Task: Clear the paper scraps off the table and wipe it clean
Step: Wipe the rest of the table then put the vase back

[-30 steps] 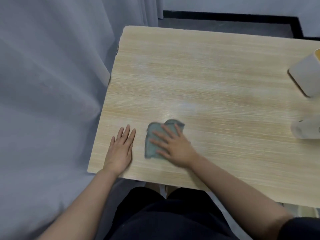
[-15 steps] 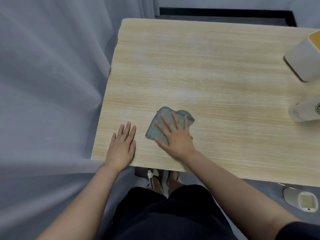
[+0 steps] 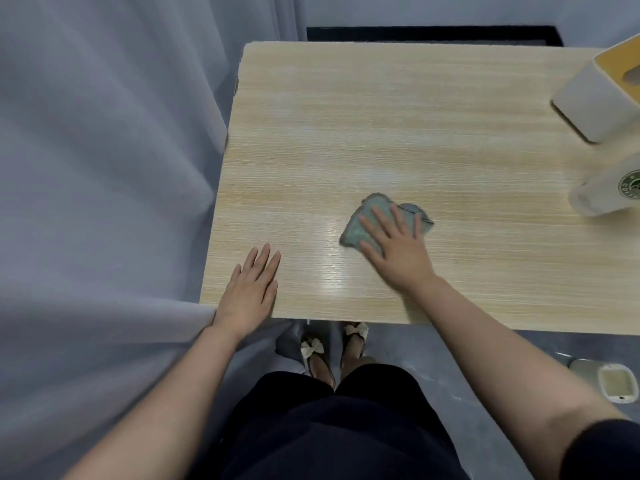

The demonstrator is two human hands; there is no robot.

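Pressing flat right hand [image 3: 398,251] on crumpled cloth [image 3: 360,226], long axis left-right

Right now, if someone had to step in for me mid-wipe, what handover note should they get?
Right hand: fingers straight, pressing the grey-green cloth flat on the table, near the front middle.
Left hand: open, resting flat on the table's front left corner.
Done: no paper scraps show on the tabletop; a wet sheen lies in front of the cloth, between the two hands.
Left: wipe the far part and the right side, working around the white box and the paper cup lying on its side at the right edge.
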